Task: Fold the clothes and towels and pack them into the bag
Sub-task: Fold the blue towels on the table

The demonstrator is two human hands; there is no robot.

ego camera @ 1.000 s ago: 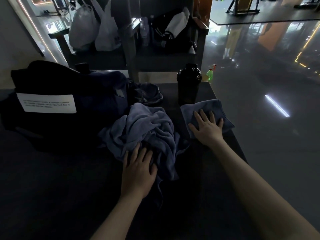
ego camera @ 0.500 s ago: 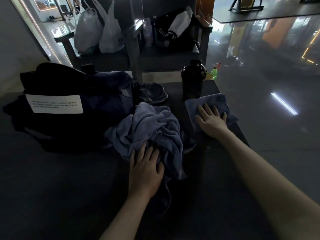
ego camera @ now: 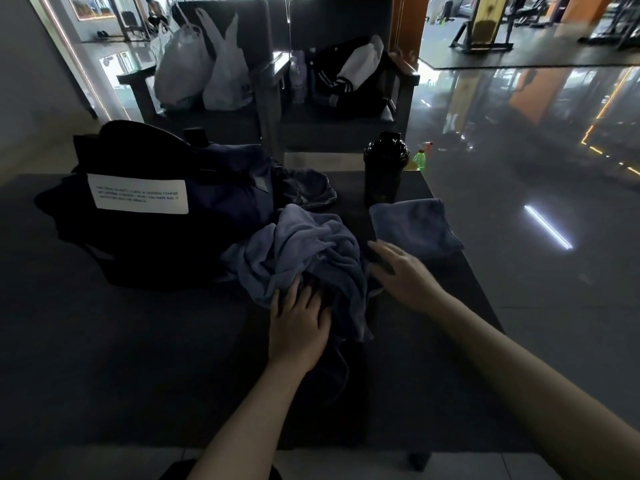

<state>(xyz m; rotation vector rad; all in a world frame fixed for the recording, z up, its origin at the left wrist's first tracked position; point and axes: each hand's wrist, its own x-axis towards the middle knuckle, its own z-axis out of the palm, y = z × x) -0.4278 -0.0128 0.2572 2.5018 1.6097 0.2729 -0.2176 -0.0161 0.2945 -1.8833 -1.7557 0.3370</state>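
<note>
Dim, glossy flooring is seen beyond a dark desk (ego camera: 138, 341), on which a black bag (ego camera: 156, 237) with a white label is set at the left. A crumpled blue towel (ego camera: 304, 251) is heaped just beside it, near the middle. The left hand (ego camera: 299, 323) is laid palm down on the heap's near edge, fingers straight and slightly spread. The right hand (ego camera: 405, 275) is held palm down between the heap and a folded towel (ego camera: 412, 226), fingers extended, nothing gripped; contact with the desk cannot be told. A black shaker bottle (ego camera: 384, 168) is stood behind the folded towel.
</note>
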